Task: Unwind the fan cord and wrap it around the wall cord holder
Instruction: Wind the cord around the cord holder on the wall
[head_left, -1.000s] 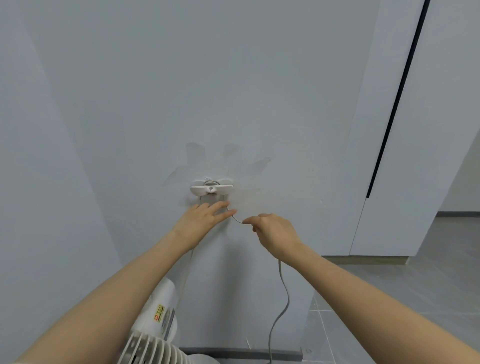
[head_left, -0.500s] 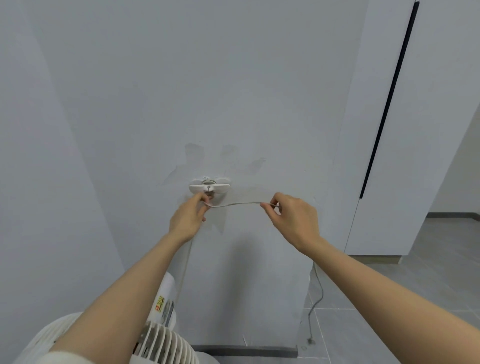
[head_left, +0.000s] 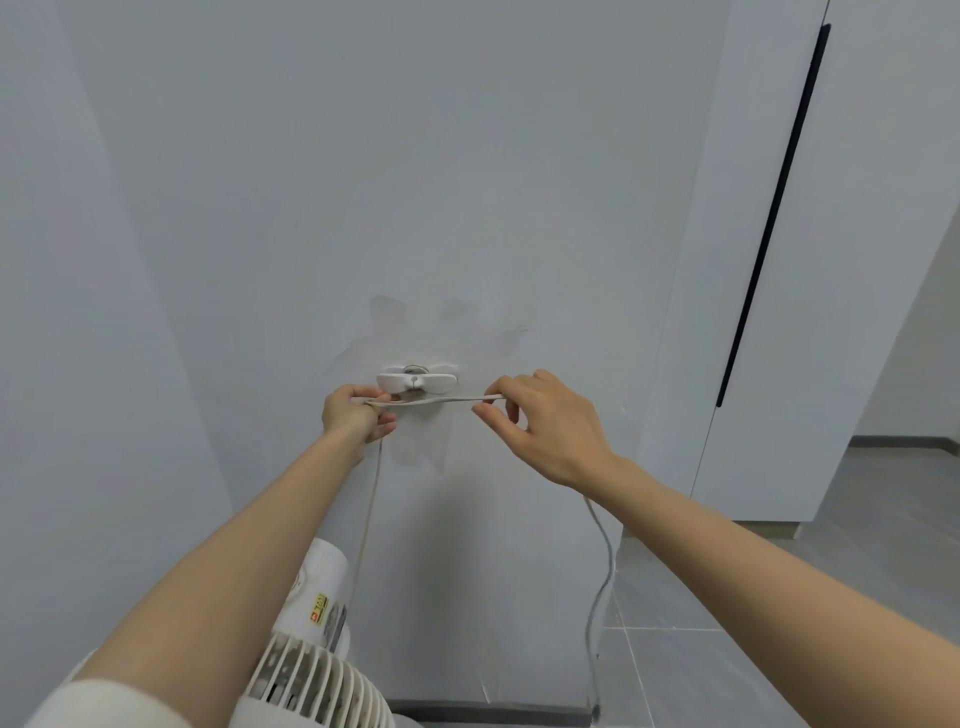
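A white wall cord holder (head_left: 417, 382) with two flat wings is fixed to the grey wall at mid-height. The white fan cord (head_left: 441, 400) runs taut and level just under the holder, stretched between my two hands. My left hand (head_left: 356, 417) pinches the cord at the holder's left side; from there the cord drops to the white fan (head_left: 311, 670) at the bottom. My right hand (head_left: 540, 426) pinches the cord to the right of the holder, and the loose end hangs below that wrist toward the floor.
The wall around the holder shows patchy marks. A white cabinet (head_left: 810, 260) with a black vertical handle strip (head_left: 769, 218) stands at the right. Grey floor tiles (head_left: 727, 623) lie at the lower right, and a dark skirting runs along the wall's foot.
The hands went from close together under the holder to apart. The cord between them is now straight and taut, and my left hand has shifted to the holder's left side.
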